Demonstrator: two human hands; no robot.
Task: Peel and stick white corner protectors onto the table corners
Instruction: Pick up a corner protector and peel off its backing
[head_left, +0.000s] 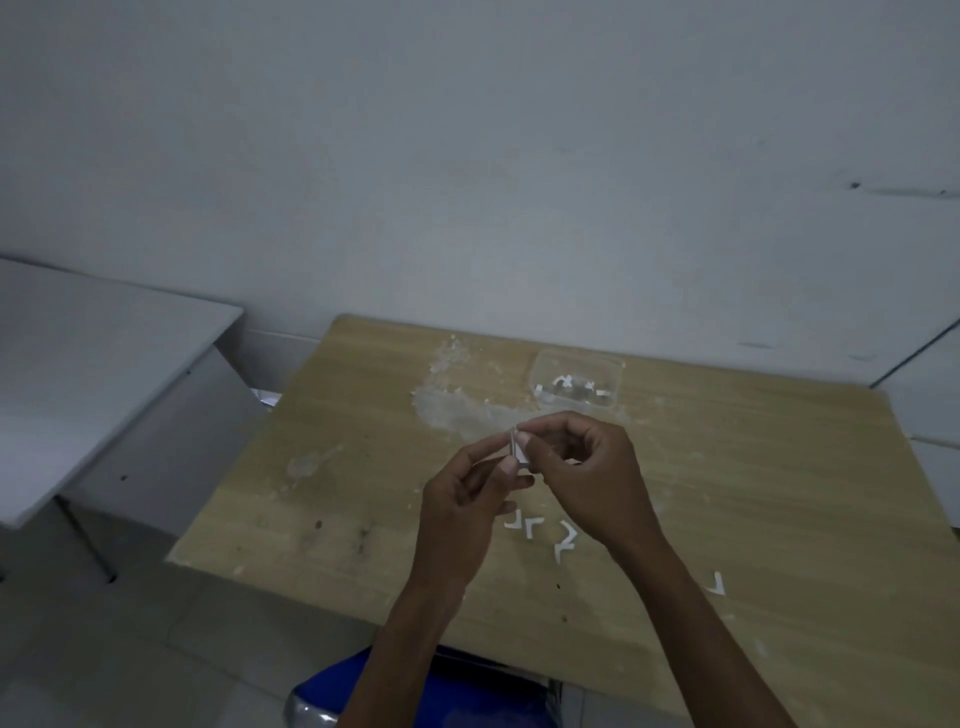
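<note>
Above the middle of the wooden table (363, 467), both my hands meet on one small white corner protector (519, 451). My left hand (467, 499) pinches its lower side between thumb and fingers. My right hand (582, 467) pinches its upper edge with thumb and forefinger. Several loose white L-shaped pieces (540, 530) lie on the table just below my hands, and another piece (717, 583) lies further right. Whether the pieces are protectors or peeled backings I cannot tell.
A clear plastic box (576, 382) with several white pieces stands at the back of the table. Dried whitish residue (452, 400) marks the tabletop. A grey table (78, 374) stands at left, white furniture (930, 395) at right, a blue chair (415, 691) below.
</note>
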